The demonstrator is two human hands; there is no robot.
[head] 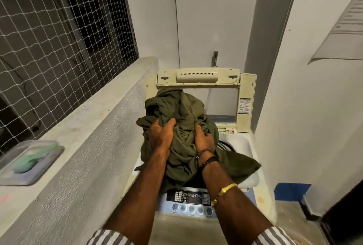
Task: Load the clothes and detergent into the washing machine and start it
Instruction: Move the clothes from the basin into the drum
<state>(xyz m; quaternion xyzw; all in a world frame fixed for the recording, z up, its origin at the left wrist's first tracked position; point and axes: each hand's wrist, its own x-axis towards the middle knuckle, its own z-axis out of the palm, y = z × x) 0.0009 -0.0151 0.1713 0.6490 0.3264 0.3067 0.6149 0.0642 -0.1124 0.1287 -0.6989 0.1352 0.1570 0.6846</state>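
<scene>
- Netted window point(59, 48) fills the left, above a grey concrete ledge point(94, 111) that bears a clear lidded box point(11, 174) with a green scoop point(33, 161) showing through the lid.
- Olive-green clothes point(176, 107), crumpled into one bundle, are held over the open tub of the top-loading washing machine point(243, 142), with a fold draped over its right rim.
- Left grip point(163, 136) is curled tight into the bundle's left side.
- Right grip point(204, 138) clutches its right side.
- Raised cream lid point(198, 77) stands behind, with a tap point(215, 59) above it on the white wall.
- Printed sheet point(341, 24) hangs on the right wall.
</scene>
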